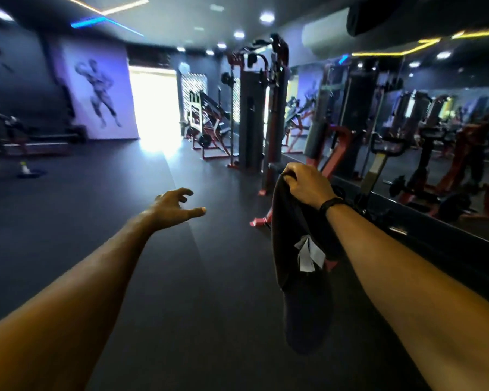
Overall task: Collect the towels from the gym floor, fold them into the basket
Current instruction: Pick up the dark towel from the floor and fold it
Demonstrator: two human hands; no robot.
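My right hand (305, 184) grips the top edge of a dark towel (297, 277), which hangs down in front of my right forearm with a white label showing near its middle. A black band sits on that wrist. My left hand (172, 207) is stretched forward over the floor with its fingers spread and loosely bent, holding nothing. No basket is in view.
Dark rubber gym floor (181, 277) runs ahead toward a bright doorway (153, 105). Red and black weight machines (260, 108) line the right side along a mirrored wall (421, 122). A bench and small items (26, 170) stand at the far left.
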